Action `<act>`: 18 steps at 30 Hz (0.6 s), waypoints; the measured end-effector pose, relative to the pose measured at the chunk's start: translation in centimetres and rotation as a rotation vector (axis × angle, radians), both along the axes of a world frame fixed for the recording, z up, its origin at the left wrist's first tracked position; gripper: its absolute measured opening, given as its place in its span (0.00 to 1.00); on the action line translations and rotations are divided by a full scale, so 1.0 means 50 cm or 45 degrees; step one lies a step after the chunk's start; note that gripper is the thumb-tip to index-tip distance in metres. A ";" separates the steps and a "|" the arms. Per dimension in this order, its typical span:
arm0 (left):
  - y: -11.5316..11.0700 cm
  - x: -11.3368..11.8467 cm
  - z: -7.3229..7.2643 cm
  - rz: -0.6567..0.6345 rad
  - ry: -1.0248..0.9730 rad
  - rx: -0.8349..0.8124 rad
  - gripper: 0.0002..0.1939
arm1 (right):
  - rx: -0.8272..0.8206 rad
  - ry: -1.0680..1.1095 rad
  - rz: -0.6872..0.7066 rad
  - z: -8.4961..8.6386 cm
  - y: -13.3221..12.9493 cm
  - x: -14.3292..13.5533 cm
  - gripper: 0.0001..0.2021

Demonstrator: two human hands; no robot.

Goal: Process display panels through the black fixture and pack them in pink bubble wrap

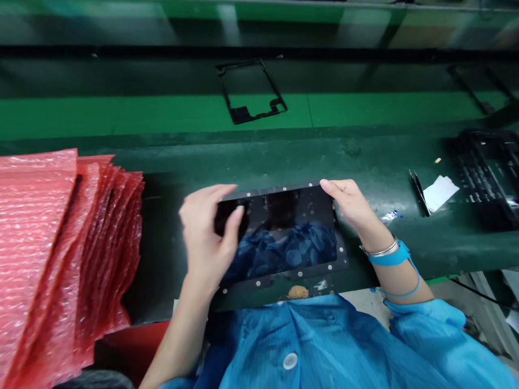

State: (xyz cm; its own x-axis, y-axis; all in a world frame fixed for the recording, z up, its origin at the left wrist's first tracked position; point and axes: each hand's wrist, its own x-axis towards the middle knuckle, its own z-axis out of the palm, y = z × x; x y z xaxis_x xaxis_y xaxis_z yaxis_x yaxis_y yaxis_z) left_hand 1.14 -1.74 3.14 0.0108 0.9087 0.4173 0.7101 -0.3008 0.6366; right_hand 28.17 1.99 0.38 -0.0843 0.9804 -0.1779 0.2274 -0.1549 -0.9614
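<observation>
A glossy black screen panel (pixel 287 232) lies on the workbench in front of me, surrounded by a dark border with several round silver dots. My right hand (pixel 345 201) grips its far right corner, thumb on the edge and the other fingers curled. Over the panel's left end is my left hand (pixel 208 229), slightly blurred, its thumb spread well away from the fingers and nothing held between them. Reflections and smudge-like marks show on the glass. A blue wrist strap (pixel 391 256) and silver bangles circle my right wrist.
Red bubble-wrap pouches (pixel 44 243) are piled at the left. A thin black frame (pixel 251 92) lies on the green strip beyond. To the right are black tweezers (pixel 419 193), a white paper piece (pixel 440 193) and stacked black parts (pixel 492 175). The bench's front edge runs close to my body.
</observation>
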 end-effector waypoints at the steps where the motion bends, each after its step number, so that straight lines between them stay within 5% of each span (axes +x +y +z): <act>1: -0.004 -0.016 -0.006 0.109 -0.132 -0.020 0.13 | 0.027 0.011 -0.034 0.000 -0.002 -0.006 0.36; 3: -0.007 -0.042 -0.024 0.275 -0.486 -0.150 0.14 | 0.097 0.019 -0.102 0.000 -0.006 -0.017 0.37; 7: 0.002 -0.052 -0.048 0.350 -1.113 -0.454 0.17 | 0.199 0.067 -0.193 0.010 -0.013 -0.028 0.34; 13: 0.023 -0.066 -0.031 0.542 -1.358 -0.265 0.12 | 0.000 0.195 0.083 0.039 -0.016 -0.015 0.26; 16: 0.033 -0.102 -0.048 0.617 -1.459 -0.152 0.08 | -0.096 0.304 0.326 0.043 -0.016 -0.016 0.26; 18: 0.039 -0.124 -0.065 0.585 -1.473 -0.179 0.09 | -0.108 0.378 0.333 0.040 -0.018 -0.024 0.27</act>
State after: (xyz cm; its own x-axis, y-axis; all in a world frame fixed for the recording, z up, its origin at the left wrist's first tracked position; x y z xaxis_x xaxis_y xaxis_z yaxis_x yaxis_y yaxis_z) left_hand -5.07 0.19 -0.12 -0.6263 0.7686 -0.1303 -0.2651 -0.0528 0.9628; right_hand 26.97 1.10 2.37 -0.3886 0.9021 -0.1877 -0.0161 -0.2103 -0.9775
